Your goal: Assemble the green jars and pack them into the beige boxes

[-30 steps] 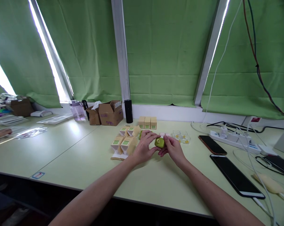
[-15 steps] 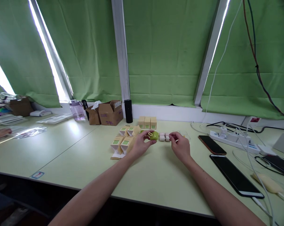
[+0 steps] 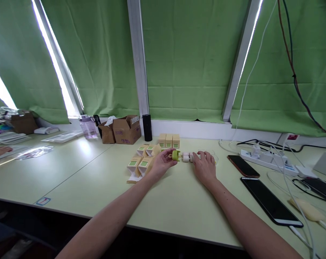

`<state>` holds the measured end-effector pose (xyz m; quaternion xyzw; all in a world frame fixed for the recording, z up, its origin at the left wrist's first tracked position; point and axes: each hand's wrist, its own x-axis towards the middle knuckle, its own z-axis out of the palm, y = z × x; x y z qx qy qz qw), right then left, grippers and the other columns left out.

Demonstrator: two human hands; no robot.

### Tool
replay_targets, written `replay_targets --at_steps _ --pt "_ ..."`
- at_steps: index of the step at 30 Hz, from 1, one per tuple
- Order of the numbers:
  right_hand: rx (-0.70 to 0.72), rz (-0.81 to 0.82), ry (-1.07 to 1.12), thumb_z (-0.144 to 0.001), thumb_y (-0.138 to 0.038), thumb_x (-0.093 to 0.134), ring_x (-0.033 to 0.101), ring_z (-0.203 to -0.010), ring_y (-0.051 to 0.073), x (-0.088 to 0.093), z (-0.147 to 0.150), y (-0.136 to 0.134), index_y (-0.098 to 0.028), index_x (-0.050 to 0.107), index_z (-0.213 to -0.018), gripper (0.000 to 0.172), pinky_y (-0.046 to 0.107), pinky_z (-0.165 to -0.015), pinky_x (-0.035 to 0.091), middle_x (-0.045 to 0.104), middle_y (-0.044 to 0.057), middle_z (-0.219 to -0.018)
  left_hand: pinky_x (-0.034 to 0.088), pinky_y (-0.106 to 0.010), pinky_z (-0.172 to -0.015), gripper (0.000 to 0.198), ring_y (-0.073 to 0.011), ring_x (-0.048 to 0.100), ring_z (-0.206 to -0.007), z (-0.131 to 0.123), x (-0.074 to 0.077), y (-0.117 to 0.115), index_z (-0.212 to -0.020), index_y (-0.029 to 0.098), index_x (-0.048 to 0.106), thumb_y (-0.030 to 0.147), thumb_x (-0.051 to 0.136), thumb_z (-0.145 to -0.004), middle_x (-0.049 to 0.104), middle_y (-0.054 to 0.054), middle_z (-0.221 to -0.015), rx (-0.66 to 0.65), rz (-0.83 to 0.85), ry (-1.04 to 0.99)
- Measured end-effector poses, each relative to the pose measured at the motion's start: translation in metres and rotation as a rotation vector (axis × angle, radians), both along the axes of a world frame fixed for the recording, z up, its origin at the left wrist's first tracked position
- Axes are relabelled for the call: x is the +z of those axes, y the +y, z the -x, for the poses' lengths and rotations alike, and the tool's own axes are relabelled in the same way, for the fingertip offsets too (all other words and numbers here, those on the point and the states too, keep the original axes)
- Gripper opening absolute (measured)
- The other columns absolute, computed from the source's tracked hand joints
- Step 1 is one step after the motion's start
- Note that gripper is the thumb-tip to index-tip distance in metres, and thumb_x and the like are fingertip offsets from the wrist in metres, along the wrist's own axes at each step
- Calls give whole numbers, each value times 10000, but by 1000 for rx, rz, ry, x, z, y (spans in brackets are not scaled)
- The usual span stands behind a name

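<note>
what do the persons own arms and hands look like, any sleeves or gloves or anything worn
The left hand and right hand are ungloved, and no watch or bracelet shows at either wrist. Both forearms are bare, with no sleeve in view.

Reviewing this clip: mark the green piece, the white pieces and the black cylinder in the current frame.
Green piece (image 3: 175,155), head view: the middle of its green body.
White pieces (image 3: 185,158), head view: a piece at the group's left end.
Black cylinder (image 3: 147,128), head view: the middle of its side.
</note>
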<state>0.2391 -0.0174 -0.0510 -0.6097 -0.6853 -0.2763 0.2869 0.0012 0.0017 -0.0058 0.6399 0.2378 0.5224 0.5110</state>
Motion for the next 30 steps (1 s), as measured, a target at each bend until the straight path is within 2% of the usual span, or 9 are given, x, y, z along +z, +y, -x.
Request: replay_targets --at_steps 6,13,18,21,23,25,28,30 --pt "-20 55 -42 -916 -123 570 467 -1201 343 6 4 1 -204 720 -1175 311 489 -984 377 658 165 -1236 551 -404 -1011 556 -231 681 -1145 1 -2 1 -1247 161 661 155 855 -726 716 -142 -1248 -37 9 -17" --pt "-67 219 -70 -914 -106 549 452 -1207 332 17 5 5 -166 760 -1070 269 454 -1006 319 654 183 -1219 521 -410 -1055 579 -256 664 -1204 0 -3 2 -1230 169 678 138 885 -690 713 -136 -1272 -53 86 -71" --pt "-56 200 5 -918 -92 538 457 -1206 330 20 4 2 -140 761 -1055 267 445 -1005 314 653 196 -1199 523 -413 -1059 581 -252 676 -1178 1 -1 0 -1231 176 686 157 894 -689 719 -129 -1261 -39 93 -78" --pt "-4 142 296 -887 -155 598 458 -1235 351 25 5 3 -157 759 -1050 230 468 -1012 336 653 189 -1235 535 -408 -1046 585 -249 684 -1159 1 0 2 -1227 176 689 158 897 -680 724 -124 -1245 -15 89 -88" --pt "91 133 720 -837 -272 680 482 -1231 366 30 7 4 -182 761 -1004 206 473 -993 376 670 172 -1218 539 -407 -1046 597 -250 685 -1161 1 0 4 -1228 172 688 162 903 -671 725 -124 -1245 0 89 -94" --pt "255 185 1191 -783 -415 736 560 -1151 357 34 11 5 -190 756 -942 276 448 -911 444 710 153 -1132 540 -413 -1052 612 -253 687 -1162 2 -1 6 -1229 168 685 169 911 -661 727 -123 -1242 12 84 -100" --pt "465 285 1472 -774 -595 717 668 -917 279 36 20 1 -200 753 -915 420 370 -713 495 758 116 -985 540 -425 -1060 617 -260 690 -1167 3 -2 8 -1239 165 682 187 917 -668 728 -126 -1244 18 69 -107" --pt "683 350 1748 -660 -566 848 674 -837 238 36 26 -6 -212 749 -865 421 331 -653 488 770 93 -953 538 -425 -1061 611 -263 689 -1175 4 -3 9 -1243 163 682 200 917 -681 727 -131 -1250 7 62 -114"
